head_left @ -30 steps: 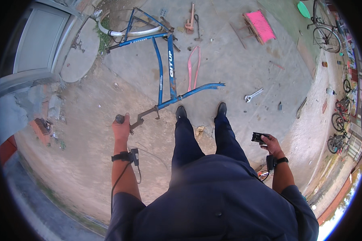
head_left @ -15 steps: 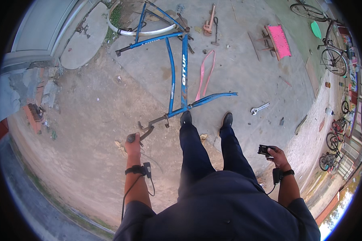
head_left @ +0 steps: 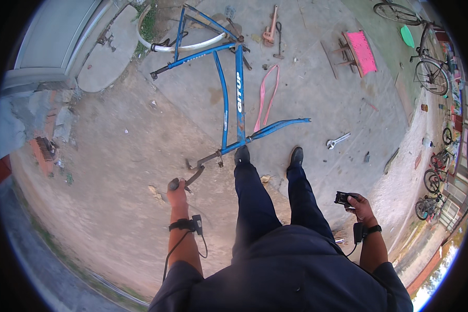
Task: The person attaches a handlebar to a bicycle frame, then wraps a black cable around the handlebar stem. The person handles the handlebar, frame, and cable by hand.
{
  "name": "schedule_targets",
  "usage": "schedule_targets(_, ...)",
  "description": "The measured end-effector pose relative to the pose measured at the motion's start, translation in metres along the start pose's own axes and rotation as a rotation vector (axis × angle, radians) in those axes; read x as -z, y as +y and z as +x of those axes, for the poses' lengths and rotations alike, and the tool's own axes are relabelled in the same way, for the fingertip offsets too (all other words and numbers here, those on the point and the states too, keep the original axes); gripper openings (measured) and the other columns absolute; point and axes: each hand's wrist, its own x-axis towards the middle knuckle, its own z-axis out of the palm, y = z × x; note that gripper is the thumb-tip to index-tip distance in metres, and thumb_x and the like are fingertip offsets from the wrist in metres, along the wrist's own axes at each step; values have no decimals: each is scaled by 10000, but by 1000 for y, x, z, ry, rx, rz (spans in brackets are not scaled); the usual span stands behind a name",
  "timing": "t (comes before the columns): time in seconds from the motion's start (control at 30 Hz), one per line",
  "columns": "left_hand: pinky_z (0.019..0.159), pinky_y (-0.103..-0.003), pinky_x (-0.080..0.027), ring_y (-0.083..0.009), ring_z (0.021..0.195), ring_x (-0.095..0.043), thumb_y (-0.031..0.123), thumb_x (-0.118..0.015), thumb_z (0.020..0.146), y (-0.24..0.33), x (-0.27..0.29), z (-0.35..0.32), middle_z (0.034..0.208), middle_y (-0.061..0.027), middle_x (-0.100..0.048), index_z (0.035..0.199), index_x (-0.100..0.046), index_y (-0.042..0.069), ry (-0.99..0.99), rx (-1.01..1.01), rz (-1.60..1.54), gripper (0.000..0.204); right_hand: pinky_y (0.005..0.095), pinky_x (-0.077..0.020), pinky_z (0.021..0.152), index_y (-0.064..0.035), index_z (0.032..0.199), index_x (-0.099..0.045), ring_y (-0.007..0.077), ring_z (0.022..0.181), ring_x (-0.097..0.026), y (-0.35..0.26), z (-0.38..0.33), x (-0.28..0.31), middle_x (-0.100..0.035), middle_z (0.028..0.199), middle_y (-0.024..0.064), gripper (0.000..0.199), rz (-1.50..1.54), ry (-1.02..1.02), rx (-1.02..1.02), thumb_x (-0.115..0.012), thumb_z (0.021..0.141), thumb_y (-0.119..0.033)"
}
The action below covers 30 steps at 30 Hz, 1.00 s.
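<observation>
A bare blue bicycle frame (head_left: 239,93) lies on the ground in front of me, its fork (head_left: 281,126) pointing right. At its near end the handlebar (head_left: 195,176) sticks out to the left. My left hand (head_left: 177,194) is closed round the dark grip at the handlebar's end. Off to the right, my right hand (head_left: 362,209) holds up a black, rectangular bicycle pedal (head_left: 342,198) between thumb and fingers, well apart from the frame. My shoes stand beside the fork and the frame's front end.
An adjustable wrench (head_left: 338,140) lies to the right of my feet. Beyond are a pink strap loop (head_left: 265,101), a pipe wrench (head_left: 269,32), a pink-topped stool (head_left: 361,52) on its side and a white wheel rim (head_left: 192,47). Bicycles (head_left: 431,77) stand along the right.
My left hand has shifted slightly right with the handlebar, whose near part now sits at a different angle. The right hand keeps hold of the pedal, almost unmoved.
</observation>
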Motion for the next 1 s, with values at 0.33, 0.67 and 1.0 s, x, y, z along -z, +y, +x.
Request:
schedule_targets(0.33, 1104, -425, -426, -382, 1296, -553, 258, -813, 821, 64, 20, -52, 1372, -288, -570, 1408, -461, -127, 142, -218, 385, 785, 303, -581, 728, -53, 1228, -653, 155, 847, -693, 26, -5, 13, -719, 1012, 50, 359, 194, -79, 51, -750, 946, -254)
schedule_targets(0.67, 1030, -421, -487, -353, 1205, -613, 219, -774, 841, 186, -65, -126, 1319, -262, -604, 1436, -460, -59, -132, -437, 493, 727, 329, -576, 787, -36, 1276, -625, 187, 926, -696, 112, -14, 78, -708, 1091, 76, 420, 478, -21, 87, -727, 963, -297)
schedule_targets(1.0, 998, -399, -502, -300, 1160, -637, 201, -756, 851, 273, -264, -308, 1289, -221, -636, 1408, -496, -60, -418, -706, 656, 668, 348, -584, 769, -55, 1247, -634, 195, 917, -711, 238, -5, 209, -720, 1069, 73, 444, 852, 142, -11, -765, 933, -340)
